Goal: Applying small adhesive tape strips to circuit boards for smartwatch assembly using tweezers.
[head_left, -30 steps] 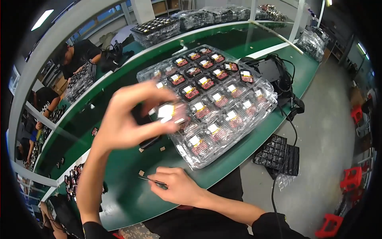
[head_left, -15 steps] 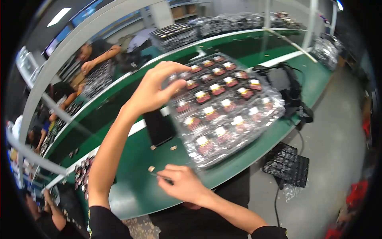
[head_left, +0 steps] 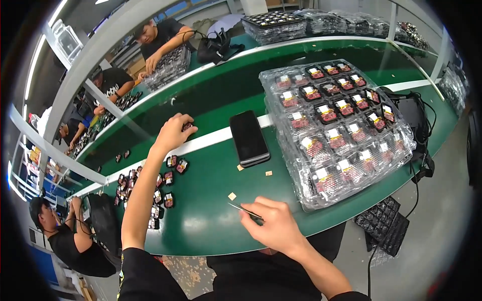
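Table [head_left: 201,215], green, under a phone [head_left: 249,138], with workers [head_left: 158,45] beyond. Trays [head_left: 301,188] stacked at right, parts [head_left: 327,113] in their pockets, another stack [head_left: 273,34] farther off. Tweezers [head_left: 246,211] gripped in the right hand [head_left: 275,224]; farther out, one part [head_left: 187,126] pinched in the left hand [head_left: 173,135], past a loose heap [head_left: 168,179] on the table.

The tweezers [head_left: 246,211] I grip look metal (faintly shiny); the tabletop [head_left: 201,215] is smooth, glossy, the trays [head_left: 307,196] clear, shiny plastic.

Grey floor [head_left: 432,210] beside green workbench [head_left: 206,210]
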Demonstrator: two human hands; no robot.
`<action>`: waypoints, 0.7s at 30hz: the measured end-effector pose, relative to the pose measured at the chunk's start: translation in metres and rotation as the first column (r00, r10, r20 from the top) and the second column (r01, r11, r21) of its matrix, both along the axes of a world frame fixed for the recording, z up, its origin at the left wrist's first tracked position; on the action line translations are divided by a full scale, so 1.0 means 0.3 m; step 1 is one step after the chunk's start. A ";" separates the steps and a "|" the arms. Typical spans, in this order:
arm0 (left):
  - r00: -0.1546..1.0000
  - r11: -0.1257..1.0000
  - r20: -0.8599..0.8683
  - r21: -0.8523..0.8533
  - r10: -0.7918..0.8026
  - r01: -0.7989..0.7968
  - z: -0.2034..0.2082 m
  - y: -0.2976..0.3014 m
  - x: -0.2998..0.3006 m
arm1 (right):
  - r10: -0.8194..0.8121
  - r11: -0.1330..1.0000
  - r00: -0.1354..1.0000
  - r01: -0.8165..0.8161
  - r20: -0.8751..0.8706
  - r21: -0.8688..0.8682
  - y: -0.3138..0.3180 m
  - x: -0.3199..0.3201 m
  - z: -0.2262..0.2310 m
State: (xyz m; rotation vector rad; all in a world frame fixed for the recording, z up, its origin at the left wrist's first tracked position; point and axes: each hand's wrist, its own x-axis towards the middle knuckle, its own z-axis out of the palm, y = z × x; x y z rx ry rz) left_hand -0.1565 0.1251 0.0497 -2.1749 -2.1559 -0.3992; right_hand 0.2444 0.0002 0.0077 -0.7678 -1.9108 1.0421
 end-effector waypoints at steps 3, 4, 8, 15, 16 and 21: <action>0.987 0.993 0.138 0.094 -0.083 0.070 -0.004 -0.001 -0.006 | 0.015 1.000 1.000 -0.014 -0.024 0.006 0.012 -0.010 0.005; 0.970 0.994 0.234 0.099 -0.066 0.044 0.004 -0.017 0.005 | 0.012 1.000 1.000 -0.012 -0.014 -0.021 0.013 -0.012 0.015; 0.898 0.971 0.373 0.143 -0.233 0.193 0.005 -0.127 0.126 | -0.010 1.000 1.000 0.010 -0.007 0.008 0.016 -0.023 0.039; 0.867 0.939 0.360 0.105 -0.344 0.328 -0.004 -0.459 0.345 | -0.061 0.998 0.998 0.061 0.007 -0.025 -0.034 -0.033 0.040; 0.858 0.936 0.374 0.131 -0.352 0.327 -0.016 -0.502 0.352 | -0.054 0.998 0.998 0.054 0.009 -0.017 -0.036 -0.039 0.050; 0.867 0.954 0.399 0.121 -0.300 0.274 -0.021 -0.575 0.385 | -0.060 0.998 0.996 0.058 0.061 0.038 -0.028 -0.036 0.033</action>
